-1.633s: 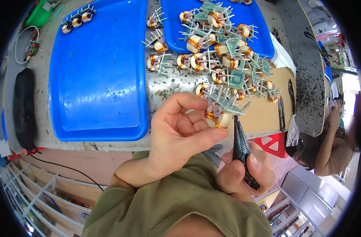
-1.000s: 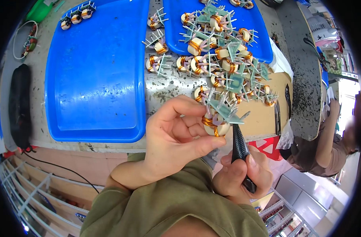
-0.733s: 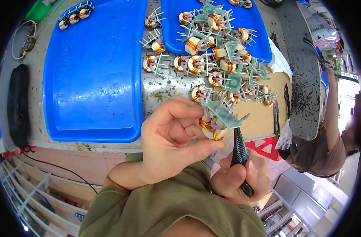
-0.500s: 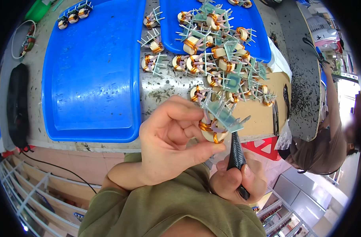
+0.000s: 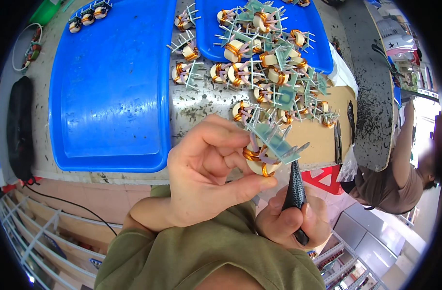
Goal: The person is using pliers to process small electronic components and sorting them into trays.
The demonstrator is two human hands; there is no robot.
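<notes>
My left hand (image 5: 206, 174) pinches a toroidal coil (image 5: 257, 157) between thumb and fingers. The coil has a cream ring core with copper-coloured windings, and a small green circuit board (image 5: 274, 145) with metal pins sits on it, tilted toward the upper right. In my right hand (image 5: 293, 217), closed fingers grip a pair of black tweezers (image 5: 295, 191) with a textured surface, pointing upward. Their upper end is just below the board's lower right corner; whether it touches cannot be made out. Beyond my hands lies a heap of similar coils (image 5: 279, 77) on boards.
A large blue tray (image 5: 109, 106) on the left carries a few coils (image 5: 88, 18) in its far corner. The heap spills from a second blue tray (image 5: 322, 53) onto cardboard (image 5: 322, 145). A dark slim tool (image 5: 338, 145) lies right. Another person (image 5: 395, 179) is at the far right.
My right hand and the tweezers have shifted slightly right, away from the coil. My left hand keeps its pinch nearly unmoved. The other person's arm has shifted.
</notes>
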